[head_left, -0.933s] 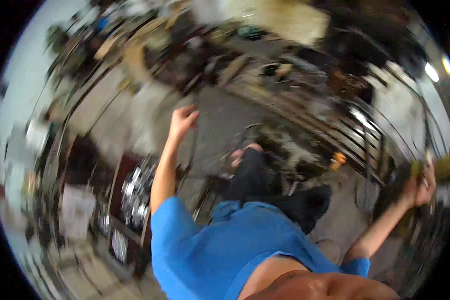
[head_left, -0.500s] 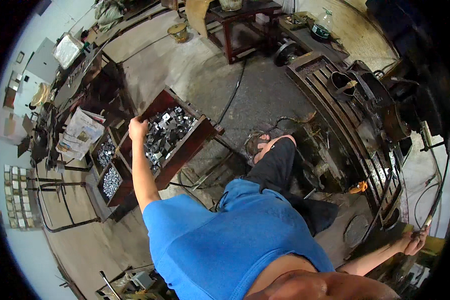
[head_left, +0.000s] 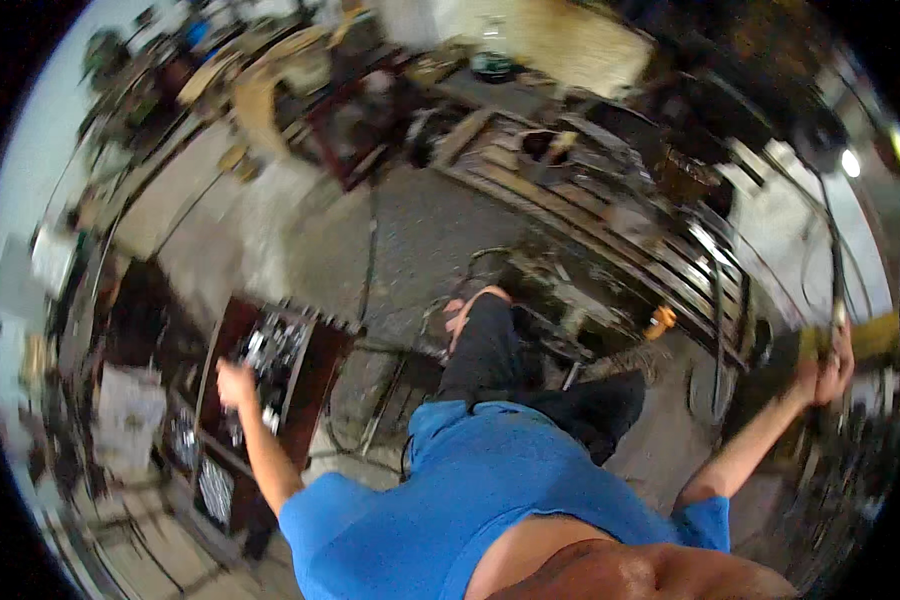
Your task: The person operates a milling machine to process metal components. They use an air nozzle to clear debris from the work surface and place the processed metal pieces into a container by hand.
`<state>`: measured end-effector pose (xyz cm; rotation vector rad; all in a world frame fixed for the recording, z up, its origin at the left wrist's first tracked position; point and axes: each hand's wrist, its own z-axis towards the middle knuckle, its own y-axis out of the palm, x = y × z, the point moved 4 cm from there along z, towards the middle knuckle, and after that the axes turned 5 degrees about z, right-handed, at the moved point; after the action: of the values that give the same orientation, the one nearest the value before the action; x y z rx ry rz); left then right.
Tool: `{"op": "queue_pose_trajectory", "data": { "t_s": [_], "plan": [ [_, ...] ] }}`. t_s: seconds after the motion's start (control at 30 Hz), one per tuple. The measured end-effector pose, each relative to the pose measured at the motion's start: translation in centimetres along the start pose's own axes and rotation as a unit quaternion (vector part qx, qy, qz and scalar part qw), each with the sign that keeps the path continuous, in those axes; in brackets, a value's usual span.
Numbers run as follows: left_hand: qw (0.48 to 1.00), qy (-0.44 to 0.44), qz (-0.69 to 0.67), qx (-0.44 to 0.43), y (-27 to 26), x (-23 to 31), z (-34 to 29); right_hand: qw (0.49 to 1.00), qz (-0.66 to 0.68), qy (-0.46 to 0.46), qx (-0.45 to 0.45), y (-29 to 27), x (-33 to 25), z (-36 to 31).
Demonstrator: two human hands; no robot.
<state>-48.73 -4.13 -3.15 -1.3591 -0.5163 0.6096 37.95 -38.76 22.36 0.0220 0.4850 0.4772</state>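
Observation:
My left hand [head_left: 235,383] is at the left wall of a dark reddish wooden box [head_left: 313,375], its fingers blurred but apparently closed over the rim. Inside that box lie many small blocky metal pieces [head_left: 273,345], some dark, some shiny. My right arm is stretched out to the right. There my right hand [head_left: 828,378] is wrapped round the lower end of a long lever [head_left: 837,255], which rises dark and slender from the fist. The lever's upper end is lost among dark machinery.
Smaller compartments with shiny metal parts [head_left: 216,490] adjoin the box, beside a newspaper [head_left: 130,415]. A slatted metal bench [head_left: 590,225] carries a round pot [head_left: 547,155]. An orange object [head_left: 660,321] sits by its near edge. A hose [head_left: 372,250] crosses the floor.
The view has turned to the right, so the box and bench appear shifted left, and the picture is blurred. My right arm shows more fully, its hand still round the lever.

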Motion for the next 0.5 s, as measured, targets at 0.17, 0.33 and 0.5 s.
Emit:
{"op": "queue_pose_trajectory", "data": {
  "t_s": [0.17,0.33,0.5],
  "plan": [
    [0.907,0.021,-0.417,-0.063,1.5,-1.4,4.1,0.997,0.018,-0.067,0.040,3.0,-3.2,0.8],
    [0.626,-0.033,-0.759,-0.176,0.2,4.3,6.2,0.995,0.067,-0.067,0.021,3.8,-3.9,1.6],
    [0.479,0.023,-0.796,-0.370,-2.7,20.3,1.2,0.997,0.042,-0.052,0.047,4.5,-5.3,2.9]
  ]
}}
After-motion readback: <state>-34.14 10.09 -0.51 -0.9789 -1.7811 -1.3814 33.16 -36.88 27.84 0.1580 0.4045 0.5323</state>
